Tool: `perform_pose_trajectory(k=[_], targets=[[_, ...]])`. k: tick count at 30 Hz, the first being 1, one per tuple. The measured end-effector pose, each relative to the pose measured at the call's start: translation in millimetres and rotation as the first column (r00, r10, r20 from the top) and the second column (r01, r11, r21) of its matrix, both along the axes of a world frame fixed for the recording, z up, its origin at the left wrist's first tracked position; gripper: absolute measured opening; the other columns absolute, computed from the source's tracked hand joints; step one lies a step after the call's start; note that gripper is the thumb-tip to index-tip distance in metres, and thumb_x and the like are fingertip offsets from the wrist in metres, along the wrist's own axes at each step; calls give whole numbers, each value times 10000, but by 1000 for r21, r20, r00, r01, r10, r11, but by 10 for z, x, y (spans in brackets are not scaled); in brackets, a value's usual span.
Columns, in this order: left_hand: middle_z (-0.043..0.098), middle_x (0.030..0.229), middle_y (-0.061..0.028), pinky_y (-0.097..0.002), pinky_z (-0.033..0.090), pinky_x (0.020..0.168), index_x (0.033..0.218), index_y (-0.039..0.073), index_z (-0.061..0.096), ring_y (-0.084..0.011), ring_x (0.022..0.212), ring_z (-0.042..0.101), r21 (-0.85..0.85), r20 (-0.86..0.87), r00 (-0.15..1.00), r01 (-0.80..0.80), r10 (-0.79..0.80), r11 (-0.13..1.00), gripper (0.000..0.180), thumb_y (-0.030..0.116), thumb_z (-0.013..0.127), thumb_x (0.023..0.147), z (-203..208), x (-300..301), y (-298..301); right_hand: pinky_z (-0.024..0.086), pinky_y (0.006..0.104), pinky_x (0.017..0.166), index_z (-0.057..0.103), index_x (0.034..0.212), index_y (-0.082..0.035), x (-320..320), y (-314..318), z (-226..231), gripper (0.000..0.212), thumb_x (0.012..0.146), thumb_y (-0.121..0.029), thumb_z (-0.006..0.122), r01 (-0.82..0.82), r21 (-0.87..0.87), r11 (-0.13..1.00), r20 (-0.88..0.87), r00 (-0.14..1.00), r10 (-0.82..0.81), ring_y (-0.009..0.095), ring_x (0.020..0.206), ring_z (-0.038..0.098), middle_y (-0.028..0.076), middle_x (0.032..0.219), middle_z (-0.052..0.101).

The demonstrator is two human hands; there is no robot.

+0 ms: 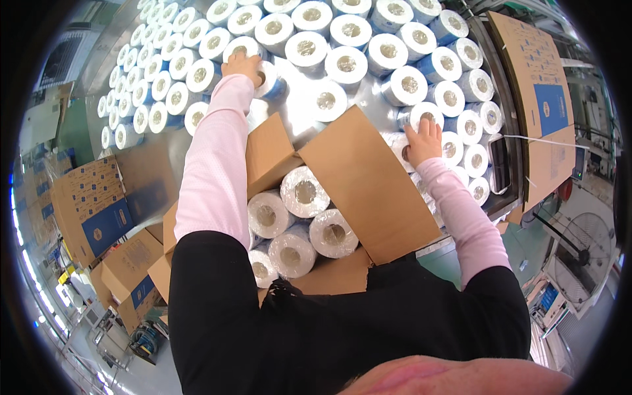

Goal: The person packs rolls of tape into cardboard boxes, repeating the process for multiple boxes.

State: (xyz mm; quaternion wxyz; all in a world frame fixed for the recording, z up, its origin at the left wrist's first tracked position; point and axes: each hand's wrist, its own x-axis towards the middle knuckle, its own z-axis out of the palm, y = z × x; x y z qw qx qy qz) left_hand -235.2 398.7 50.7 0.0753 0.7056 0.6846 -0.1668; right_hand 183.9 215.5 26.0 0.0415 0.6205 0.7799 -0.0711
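Rolls (347,64): likely light, soft, slippery; best grasped around sides.
Left fingers (241,60): half-spread on rolls; grip unclear.
Right fingers (424,128): likewise.

Glossy film, matt cardboard and shiny metal are sharing the bright light.
Clear plastic film (347,241) is glinting and wrinkling over the white paper rolls (319,197), while the smooth metal tabletop (295,80) is throwing back a white glare. The open carton (368,187) is showing plain, matt brown cardboard; the printed carton (536,105) at the right is showing similar dull board. The pink sleeves (214,171) are looking like finely textured cloth, the black top (329,336) like dull fabric. The floor (454,263) is looking smooth.
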Motion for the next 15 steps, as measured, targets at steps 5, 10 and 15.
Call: perform_pose_trajectory(k=[5, 10, 15], targets=[[587, 1164, -154, -362, 425, 953, 1117, 181, 645, -323, 1102, 540, -95, 41, 995, -86, 91, 992, 474, 360, 686, 680, -20, -3, -304, 359, 448, 933, 675, 956, -174, -170, 78, 63, 282, 681, -237, 667, 85, 36, 996, 9, 996, -85, 323, 1027, 495, 132, 1005, 536], [655, 819, -32, -249, 457, 754, 911, 64, 627, -126, 782, 597, -163, 916, 262, -451, 304, 878, 279, 218, 722, 699, 384, -841, -697, 504, 464, 791, 655, 984, -114, 283, 569, 245, 309, 786, -345, 605, 60, -153, 986, -40, 997, -67, 364, 888, 630, 216, 907, 646], [634, 997, -78, -331, 475, 848, 1014, 55, 622, -231, 946, 601, 350, 782, 571, -73, -249, 934, 302, 107, 701, 727, 2167, -886, -2409, 512, 365, 775, 567, 1148, -14, -716, 346, 2279, 345, 855, -195, 577, -100, 256, 961, -816, 512, 271, 271, 888, 619, 142, 986, 627]])
